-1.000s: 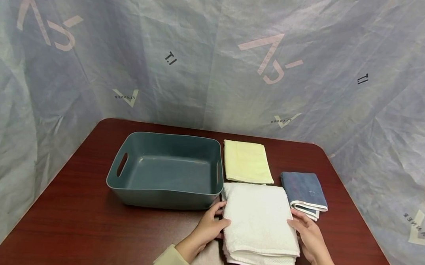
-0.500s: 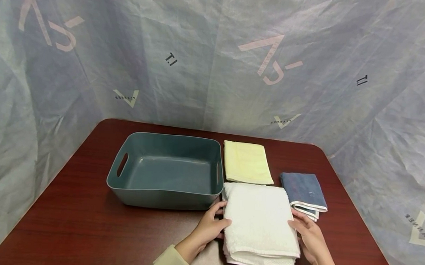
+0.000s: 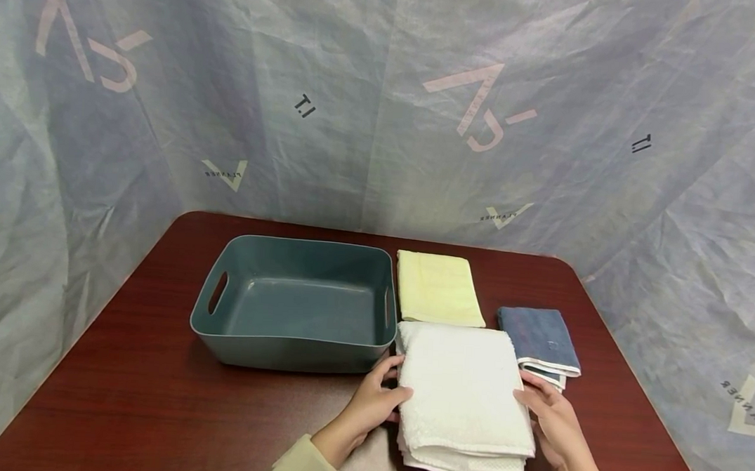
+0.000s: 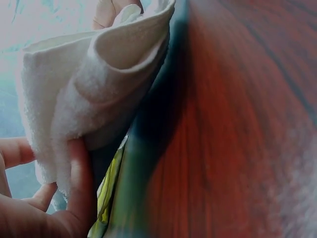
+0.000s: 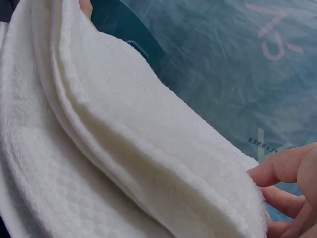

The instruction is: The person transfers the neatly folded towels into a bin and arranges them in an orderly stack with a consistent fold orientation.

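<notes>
A thick white towel (image 3: 462, 387), folded in several layers, lies between my two hands in the head view. My left hand (image 3: 370, 402) grips its left edge, thumb on top and fingers at the side and below. On the opposite edge, my right hand (image 3: 553, 420) pinches the towel the same way, thumb over the top layer. The left wrist view shows the fold of the white towel (image 4: 114, 79) curving into a loop, with left fingers (image 4: 81, 178) against it. Stacked layers of the towel (image 5: 148, 129) fill the right wrist view, right fingertips at its edge.
A dark teal bin (image 3: 290, 355) with handle slots stands left of the towel, close to its far left corner. Behind the towel lies a folded yellow towel (image 3: 441, 287), and a folded blue towel (image 3: 537, 337) is at the right. Printed grey sheeting (image 3: 370, 123) hangs around the table (image 3: 143, 380).
The white towel's far edge has shifted very slightly toward the yellow towel. Both hands keep their hold, and the other things have not moved.
</notes>
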A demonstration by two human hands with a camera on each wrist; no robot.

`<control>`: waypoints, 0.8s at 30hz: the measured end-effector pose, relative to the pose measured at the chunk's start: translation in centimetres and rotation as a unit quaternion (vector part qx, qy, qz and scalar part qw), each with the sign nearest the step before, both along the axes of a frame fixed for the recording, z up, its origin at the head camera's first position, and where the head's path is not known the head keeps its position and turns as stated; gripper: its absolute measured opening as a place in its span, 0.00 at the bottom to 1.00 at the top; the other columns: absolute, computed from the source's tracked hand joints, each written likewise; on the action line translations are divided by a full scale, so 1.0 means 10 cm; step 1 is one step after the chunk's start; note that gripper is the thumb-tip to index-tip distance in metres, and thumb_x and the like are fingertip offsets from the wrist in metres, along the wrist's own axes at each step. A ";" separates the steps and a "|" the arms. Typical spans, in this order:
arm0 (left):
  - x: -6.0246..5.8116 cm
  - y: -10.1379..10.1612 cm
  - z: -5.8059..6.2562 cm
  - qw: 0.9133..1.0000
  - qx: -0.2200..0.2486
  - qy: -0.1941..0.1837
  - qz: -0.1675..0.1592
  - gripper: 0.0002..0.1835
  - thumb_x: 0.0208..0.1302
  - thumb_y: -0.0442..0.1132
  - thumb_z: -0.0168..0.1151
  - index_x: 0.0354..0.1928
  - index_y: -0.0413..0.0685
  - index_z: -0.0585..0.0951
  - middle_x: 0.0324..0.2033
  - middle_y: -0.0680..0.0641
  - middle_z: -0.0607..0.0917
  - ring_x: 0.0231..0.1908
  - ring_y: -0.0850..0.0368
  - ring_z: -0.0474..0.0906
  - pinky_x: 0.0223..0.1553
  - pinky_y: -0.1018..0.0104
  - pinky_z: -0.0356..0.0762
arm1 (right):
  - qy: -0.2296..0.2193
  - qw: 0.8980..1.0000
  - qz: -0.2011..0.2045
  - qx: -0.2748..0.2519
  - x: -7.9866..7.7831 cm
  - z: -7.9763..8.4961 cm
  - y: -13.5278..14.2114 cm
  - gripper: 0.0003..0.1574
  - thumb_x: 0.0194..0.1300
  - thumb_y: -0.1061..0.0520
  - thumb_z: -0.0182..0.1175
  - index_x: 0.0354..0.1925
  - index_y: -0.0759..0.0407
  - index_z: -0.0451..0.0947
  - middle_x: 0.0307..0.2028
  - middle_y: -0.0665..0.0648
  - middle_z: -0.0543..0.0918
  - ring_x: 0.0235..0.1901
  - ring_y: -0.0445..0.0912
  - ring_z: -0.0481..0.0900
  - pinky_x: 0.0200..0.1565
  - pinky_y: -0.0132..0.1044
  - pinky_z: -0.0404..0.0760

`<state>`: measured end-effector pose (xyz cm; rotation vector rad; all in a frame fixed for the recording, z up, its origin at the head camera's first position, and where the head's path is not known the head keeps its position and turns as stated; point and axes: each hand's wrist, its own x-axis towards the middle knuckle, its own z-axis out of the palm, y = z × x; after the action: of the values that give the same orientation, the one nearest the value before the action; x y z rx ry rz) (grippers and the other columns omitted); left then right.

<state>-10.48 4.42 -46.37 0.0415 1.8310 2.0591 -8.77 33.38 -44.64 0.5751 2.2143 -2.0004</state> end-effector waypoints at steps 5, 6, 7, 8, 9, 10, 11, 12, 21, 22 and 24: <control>0.00 0.01 0.00 1.000 0.015 0.009 0.003 0.31 0.57 0.33 0.59 0.65 0.46 0.66 0.50 0.40 0.69 0.32 0.54 0.76 0.24 0.60 0.79 | 0.015 1.000 0.003 -0.007 0.00 0.03 0.00 0.25 0.63 0.57 0.60 0.58 0.54 0.67 0.38 0.39 0.79 0.39 0.37 0.77 0.37 0.38 0.79; -0.01 0.01 0.00 1.000 0.016 0.009 0.005 0.30 0.58 0.33 0.59 0.65 0.47 0.66 0.51 0.40 0.69 0.32 0.55 0.76 0.24 0.60 0.79 | 0.017 1.000 0.003 -0.012 0.00 0.03 0.00 0.23 0.63 0.58 0.59 0.56 0.52 0.68 0.38 0.39 0.79 0.39 0.37 0.77 0.37 0.38 0.79; -0.01 0.01 0.00 1.000 0.016 0.010 0.006 0.30 0.57 0.33 0.59 0.64 0.47 0.67 0.50 0.40 0.69 0.32 0.55 0.76 0.24 0.60 0.79 | 0.020 1.000 0.004 -0.015 0.01 0.04 0.00 0.21 0.63 0.58 0.59 0.54 0.50 0.69 0.38 0.39 0.80 0.38 0.38 0.77 0.36 0.38 0.79; -0.01 0.01 0.01 1.000 0.015 0.010 0.008 0.30 0.57 0.33 0.59 0.64 0.47 0.67 0.51 0.40 0.69 0.32 0.55 0.76 0.24 0.60 0.79 | 0.023 1.000 0.006 -0.020 0.01 0.05 0.00 0.19 0.64 0.58 0.59 0.53 0.49 0.70 0.38 0.40 0.80 0.38 0.38 0.77 0.35 0.37 0.79; -0.01 0.01 0.02 1.000 0.016 0.011 0.009 0.30 0.57 0.33 0.59 0.64 0.47 0.67 0.51 0.40 0.69 0.32 0.55 0.76 0.24 0.60 0.79 | 0.026 0.999 0.005 -0.023 0.01 0.05 0.00 0.18 0.64 0.59 0.59 0.52 0.48 0.70 0.37 0.40 0.80 0.37 0.38 0.78 0.34 0.37 0.80; -0.02 0.01 0.03 1.000 0.016 0.011 0.010 0.30 0.57 0.33 0.60 0.64 0.48 0.67 0.51 0.40 0.69 0.32 0.55 0.76 0.24 0.60 0.79 | 0.029 0.999 0.006 -0.026 0.02 0.06 0.00 0.17 0.64 0.59 0.59 0.50 0.47 0.71 0.37 0.40 0.80 0.37 0.38 0.78 0.34 0.37 0.80; -0.02 0.01 0.04 1.000 0.017 0.012 0.010 0.30 0.57 0.33 0.60 0.64 0.48 0.68 0.51 0.40 0.69 0.31 0.55 0.76 0.24 0.61 0.79 | 0.034 0.999 0.008 -0.028 0.02 0.07 0.00 0.17 0.64 0.59 0.58 0.50 0.47 0.71 0.37 0.41 0.81 0.37 0.38 0.78 0.33 0.36 0.80; -0.02 0.01 0.05 1.000 0.020 0.013 0.011 0.30 0.57 0.33 0.60 0.64 0.48 0.68 0.51 0.40 0.68 0.31 0.55 0.76 0.24 0.61 0.79 | 0.036 0.999 0.010 -0.031 0.02 0.07 0.01 0.16 0.64 0.59 0.58 0.49 0.46 0.71 0.37 0.41 0.81 0.37 0.38 0.78 0.33 0.36 0.80; -0.03 0.00 0.10 0.999 0.036 0.024 0.010 0.30 0.56 0.32 0.60 0.63 0.47 0.68 0.50 0.40 0.68 0.31 0.56 0.77 0.23 0.62 0.79 | 0.056 0.997 0.015 -0.045 0.05 0.09 0.02 0.14 0.64 0.60 0.58 0.44 0.42 0.73 0.37 0.44 0.82 0.35 0.40 0.79 0.31 0.35 0.81; -0.03 0.00 0.10 0.999 0.037 0.025 0.011 0.30 0.56 0.32 0.60 0.63 0.47 0.68 0.50 0.40 0.68 0.31 0.56 0.77 0.23 0.62 0.79 | 0.056 0.997 0.015 -0.046 0.05 0.10 0.02 0.14 0.63 0.60 0.59 0.44 0.41 0.73 0.37 0.44 0.82 0.35 0.40 0.79 0.31 0.35 0.81; -0.04 0.00 0.11 0.999 0.039 0.026 0.010 0.30 0.56 0.32 0.60 0.63 0.47 0.68 0.50 0.41 0.68 0.31 0.56 0.77 0.23 0.62 0.79 | 0.058 0.997 0.016 -0.048 0.06 0.10 0.03 0.14 0.63 0.60 0.59 0.43 0.40 0.74 0.37 0.44 0.83 0.34 0.40 0.79 0.31 0.35 0.81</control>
<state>-10.85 4.43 -45.29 0.1004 1.7877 2.1620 -8.14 33.65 -43.61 0.4208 2.1603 -2.1621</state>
